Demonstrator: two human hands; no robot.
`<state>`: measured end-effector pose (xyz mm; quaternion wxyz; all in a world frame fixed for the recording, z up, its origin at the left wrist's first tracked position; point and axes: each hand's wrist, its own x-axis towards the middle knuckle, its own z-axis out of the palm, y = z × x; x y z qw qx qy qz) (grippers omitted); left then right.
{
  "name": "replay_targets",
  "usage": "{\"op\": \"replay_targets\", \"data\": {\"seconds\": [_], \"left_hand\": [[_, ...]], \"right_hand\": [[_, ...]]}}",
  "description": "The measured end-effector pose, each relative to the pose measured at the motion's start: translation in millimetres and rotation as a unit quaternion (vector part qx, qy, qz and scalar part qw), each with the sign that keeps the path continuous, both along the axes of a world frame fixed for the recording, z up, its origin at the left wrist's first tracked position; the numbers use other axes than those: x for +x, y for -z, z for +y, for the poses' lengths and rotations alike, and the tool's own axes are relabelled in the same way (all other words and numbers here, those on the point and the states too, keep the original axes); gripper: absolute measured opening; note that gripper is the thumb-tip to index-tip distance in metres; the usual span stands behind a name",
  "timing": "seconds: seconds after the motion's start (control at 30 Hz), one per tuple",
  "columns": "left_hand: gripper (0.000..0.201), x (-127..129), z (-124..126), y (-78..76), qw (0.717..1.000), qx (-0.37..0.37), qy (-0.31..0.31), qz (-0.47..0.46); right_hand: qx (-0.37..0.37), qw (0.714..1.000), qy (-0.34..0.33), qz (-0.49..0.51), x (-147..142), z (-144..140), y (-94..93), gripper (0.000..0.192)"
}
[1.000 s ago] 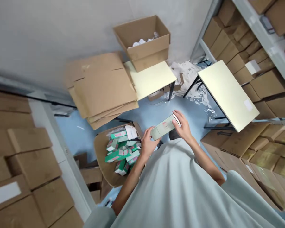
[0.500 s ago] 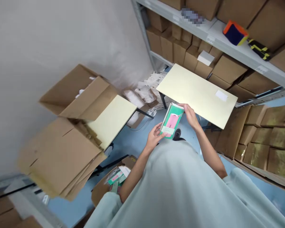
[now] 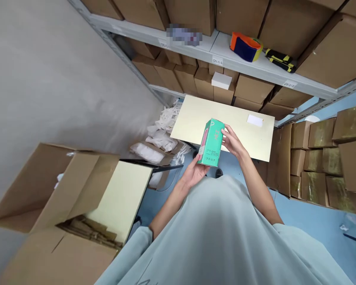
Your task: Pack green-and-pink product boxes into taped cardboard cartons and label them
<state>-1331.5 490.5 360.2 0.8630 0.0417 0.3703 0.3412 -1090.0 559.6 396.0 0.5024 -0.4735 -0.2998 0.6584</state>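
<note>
Box (image 3: 212, 143), green, gripped upright in front of the pale table (image 3: 195, 118), left hand (image 3: 195, 173) cupping its base, right hand (image 3: 233, 142) pinching its far side, likely to slip floorward if either grip loosens.

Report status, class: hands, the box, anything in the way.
Left hand grips green box from below. Right hand holds its side. Box upright above cream table; nothing between.

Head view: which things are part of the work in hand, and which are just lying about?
In hand: green box, held by left hand and right hand.
Lying about: cream table, open carton, white paper scraps, shelf cartons.
</note>
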Motion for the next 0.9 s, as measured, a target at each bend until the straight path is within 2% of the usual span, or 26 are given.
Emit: {"op": "replay_targets", "data": {"seconds": [0.07, 0.17, 0.27, 0.4, 0.57, 0.73, 0.9], "left_hand": [[0.034, -4.2, 25.6, 0.4, 0.997, 0.051, 0.048, 0.012], [0.061, -15.0, 68.0, -2.1, 0.982, 0.156, 0.093, 0.048], [0.084, -29.9, 110.5, -4.3, 0.966, 0.207, 0.129, 0.090], [0.096, -54.7, 156.1, -1.8, 0.957, 0.212, 0.165, 0.112], [0.097, -91.1, 200.2, 0.6, 0.954, 0.216, 0.187, 0.090], [0.088, -116.3, 233.0, 4.1, 0.949, 0.197, 0.247, 0.018], [0.089, -117.3, 247.8, 7.9, 0.939, 0.160, 0.298, -0.056]], "right_hand": [[-0.003, 1.000, 0.023, -0.012, -7.2, 15.3, 2.2, 0.069], [0.006, 0.993, 0.085, -0.088, -16.0, 43.9, 4.2, 0.070], [0.020, 0.977, 0.121, -0.173, -27.5, 73.9, 4.8, 0.072], [0.071, 0.958, 0.114, -0.252, -54.6, 108.2, 3.8, 0.072], [0.096, 0.943, 0.141, -0.286, -92.0, 134.7, -4.1, 0.076], [0.073, 0.955, 0.152, -0.242, -107.3, 146.8, -17.5, 0.069], [0.041, 0.971, 0.139, -0.188, -109.3, 162.8, -23.8, 0.072]]}}
